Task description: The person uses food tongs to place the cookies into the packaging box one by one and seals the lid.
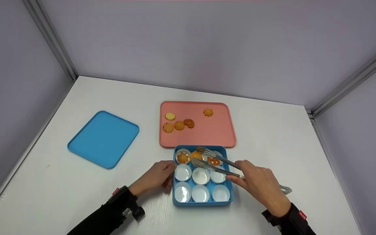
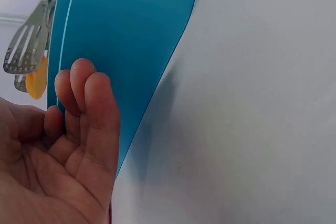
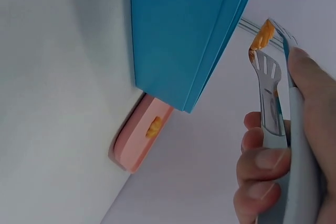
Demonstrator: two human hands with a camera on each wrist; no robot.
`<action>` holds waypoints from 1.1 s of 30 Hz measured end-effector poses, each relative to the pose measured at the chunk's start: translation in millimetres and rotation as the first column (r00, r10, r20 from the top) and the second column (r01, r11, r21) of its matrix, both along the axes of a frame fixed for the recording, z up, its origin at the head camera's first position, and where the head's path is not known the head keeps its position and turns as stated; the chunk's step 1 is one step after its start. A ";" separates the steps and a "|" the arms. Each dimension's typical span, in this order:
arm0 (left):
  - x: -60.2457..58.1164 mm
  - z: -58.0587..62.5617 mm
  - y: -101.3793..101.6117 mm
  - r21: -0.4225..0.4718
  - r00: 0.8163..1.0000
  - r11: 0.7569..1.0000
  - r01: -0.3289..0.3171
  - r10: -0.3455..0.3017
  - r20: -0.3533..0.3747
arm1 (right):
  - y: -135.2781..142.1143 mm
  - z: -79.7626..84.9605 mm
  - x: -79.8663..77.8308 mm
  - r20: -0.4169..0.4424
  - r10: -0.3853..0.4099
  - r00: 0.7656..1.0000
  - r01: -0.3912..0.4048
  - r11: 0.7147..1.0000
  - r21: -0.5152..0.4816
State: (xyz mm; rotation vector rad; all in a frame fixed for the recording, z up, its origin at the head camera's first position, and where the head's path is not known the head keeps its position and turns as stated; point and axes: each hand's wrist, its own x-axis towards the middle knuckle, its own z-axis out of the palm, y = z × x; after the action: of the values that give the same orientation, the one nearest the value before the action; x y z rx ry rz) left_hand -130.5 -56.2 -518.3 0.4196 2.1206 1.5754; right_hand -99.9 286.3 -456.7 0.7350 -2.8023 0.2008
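Note:
My right hand (image 1: 258, 182) grips metal tongs (image 1: 220, 173) with slotted ends. Between those ends is a ridged golden cookie (image 3: 264, 35), over the back row of a blue box (image 1: 202, 203). At that box's left wall, my left hand (image 1: 157, 176) holds the rim, several fingers against the outside (image 2: 100, 108). White paper cups (image 1: 200, 194) fill the box in three rows. In the back-left cup sits a golden cookie (image 1: 183, 158); the back-right cup contains an orange-brown cookie (image 1: 213, 161), partly behind the tongs.
Just behind the box lies a pink tray (image 1: 204, 137). A star-shaped cookie (image 1: 208, 112) is at its right, and several others, including a pretzel-shaped cookie (image 1: 189, 123), are grouped at its left. Farther left lies a flat blue lid or tray (image 1: 104, 138). Walls border the white table (image 1: 273, 130).

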 end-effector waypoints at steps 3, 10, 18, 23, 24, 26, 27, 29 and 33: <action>1.8 1.5 0.0 -0.004 1.000 1.000 -0.007 0.007 -0.013 | -6.3 0.0 1.6 0.036 0.006 0.999 -0.008 0.999 0.040; 0.9 1.7 -1.1 -0.043 1.000 0.999 0.015 -0.015 -0.005 | -20.4 -0.9 1.7 0.079 0.035 0.996 -0.044 0.993 0.109; 1.3 3.7 0.0 -0.054 1.000 0.998 0.019 -0.019 -0.007 | -29.9 -2.8 -0.7 0.103 0.064 0.993 -0.079 0.985 0.152; 1.1 2.1 -0.2 -0.045 1.000 0.999 0.018 -0.019 -0.017 | -32.6 -4.3 -1.0 0.071 0.108 0.992 -0.118 0.979 0.167; 1.0 1.4 -0.4 -0.040 1.000 0.999 0.020 -0.021 -0.018 | -33.0 -4.7 -1.0 0.060 0.120 0.991 -0.129 0.977 0.169; 0.8 0.9 -0.9 -0.037 0.999 0.999 0.023 -0.024 -0.021 | -33.9 -5.3 -1.4 0.029 0.143 0.989 -0.146 0.973 0.180; 0.7 0.7 -1.0 -0.038 0.999 0.999 0.025 -0.026 -0.025 | -34.3 -5.7 -1.6 0.011 0.154 0.988 -0.154 0.970 0.187; 0.4 0.2 -1.4 -0.039 0.999 0.999 0.029 -0.030 -0.029 | -35.0 -6.3 -2.0 -0.023 0.173 0.985 -0.165 0.966 0.197; 0.2 -0.2 -1.6 -0.042 0.999 0.999 0.030 -0.031 -0.032 | -36.8 -6.1 -2.9 -0.064 0.198 0.978 -0.181 0.961 0.208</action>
State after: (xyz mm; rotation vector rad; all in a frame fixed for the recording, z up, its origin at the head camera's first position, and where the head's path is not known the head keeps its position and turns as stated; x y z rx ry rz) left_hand -130.3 -57.8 -518.5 0.4642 2.1568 1.5150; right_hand -102.8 249.5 -462.8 1.0353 -2.6970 -0.0823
